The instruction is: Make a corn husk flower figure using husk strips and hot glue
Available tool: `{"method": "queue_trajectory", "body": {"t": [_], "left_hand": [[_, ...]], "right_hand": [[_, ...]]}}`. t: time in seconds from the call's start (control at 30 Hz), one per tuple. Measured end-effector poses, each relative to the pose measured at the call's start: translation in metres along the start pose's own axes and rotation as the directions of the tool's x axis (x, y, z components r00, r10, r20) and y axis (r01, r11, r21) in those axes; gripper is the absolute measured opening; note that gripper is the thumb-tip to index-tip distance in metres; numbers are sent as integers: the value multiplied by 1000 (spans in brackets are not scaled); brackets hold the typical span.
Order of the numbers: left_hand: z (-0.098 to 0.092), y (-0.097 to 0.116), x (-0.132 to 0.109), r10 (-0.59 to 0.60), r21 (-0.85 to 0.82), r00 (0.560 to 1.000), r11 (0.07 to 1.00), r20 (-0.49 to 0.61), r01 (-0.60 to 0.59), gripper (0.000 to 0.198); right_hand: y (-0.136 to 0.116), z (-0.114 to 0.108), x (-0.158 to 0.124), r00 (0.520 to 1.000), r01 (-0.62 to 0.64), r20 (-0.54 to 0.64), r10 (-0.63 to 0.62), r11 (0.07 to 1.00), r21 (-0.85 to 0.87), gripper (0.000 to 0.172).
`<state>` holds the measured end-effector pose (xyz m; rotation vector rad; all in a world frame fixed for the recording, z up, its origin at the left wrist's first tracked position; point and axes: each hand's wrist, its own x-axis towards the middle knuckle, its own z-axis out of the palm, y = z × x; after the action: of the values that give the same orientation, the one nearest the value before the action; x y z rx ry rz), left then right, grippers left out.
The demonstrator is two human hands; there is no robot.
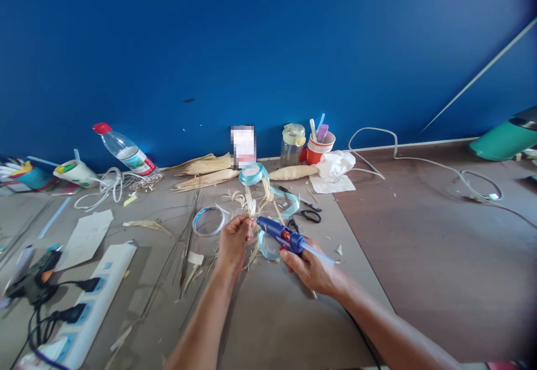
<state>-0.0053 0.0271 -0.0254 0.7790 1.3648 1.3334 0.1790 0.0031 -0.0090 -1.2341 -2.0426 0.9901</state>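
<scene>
My right hand (312,266) is wrapped round a blue hot glue gun (279,233), with a translucent glue stick (316,252) poking out of its rear. Its nozzle points left, close to the fingertips of my left hand (235,238); whether it touches anything there I cannot tell. Between thumb and fingers, my left hand pinches a small bundle of pale husk strips (251,206) that fans upward. Just behind lie a roll of light blue ribbon (252,175) and black scissors (310,215). A tape ring (208,221) rests left of my left hand.
Thin wires (168,266) and husk scraps litter the table. At left are a white power strip (103,297), a second glue gun (36,280) and a tilted bottle (126,149). Dried husks (205,171), a jar (292,145) and red paper cups (321,147) line the blue wall.
</scene>
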Motion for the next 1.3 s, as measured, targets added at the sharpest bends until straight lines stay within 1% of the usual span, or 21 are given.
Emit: {"method": "queue_trajectory", "body": {"t": [0.1,0.23,0.37,0.43,0.53,0.6,0.7,0.87,0.93,1.03,1.13,1.23,1.3], "left_hand": [[0,0,0,14,18,1000,1000,-15,-14,23],[0,1,0,39,68,999,997,-7,-39,23],[1,3,-2,29,46,999,999,-14,-28,23],[1,3,-2,19,34,1000,999,-19,-19,22],[1,2,-1,-6,38,999,999,-32,7,21],[-1,1,0,-16,35,999,999,-33,17,22],[-3,-1,1,-22,23,999,999,-28,23,25],[-3,-1,1,-26,20,999,999,-23,26,26],[-4,-1,1,-21,30,1000,999,-23,21,26],[-5,-1,1,-14,35,1000,999,-27,15,26],[-6,-1,1,-14,19,1000,1000,-22,14,27],[-7,-1,1,-1,-10,1000,1000,-21,1,29],[-7,-1,1,5,-17,1000,1000,-18,-5,31]], "right_hand": [[-1,0,-1,1000,-23,-13,23,1000,2,33],[-2,0,-1,999,-39,20,39,999,7,33],[-4,-2,0,998,-53,18,53,998,19,31],[-5,-3,0,998,-53,28,51,997,53,31],[-5,-4,0,997,-57,66,47,986,158,30],[-4,-5,0,997,-56,66,43,976,211,32],[-2,-9,1,999,1,33,-8,978,208,33],[-4,-21,1,983,181,1,-183,973,143,24],[-6,-26,-1,974,224,-3,-225,967,125,29],[-4,-34,-5,969,246,-48,-244,969,38,38],[9,-46,-13,960,210,-156,-233,966,-153,40],[38,-61,-27,936,85,-288,-204,922,-377,34],[62,-71,-39,917,-32,-364,-161,882,-470,35]]}}
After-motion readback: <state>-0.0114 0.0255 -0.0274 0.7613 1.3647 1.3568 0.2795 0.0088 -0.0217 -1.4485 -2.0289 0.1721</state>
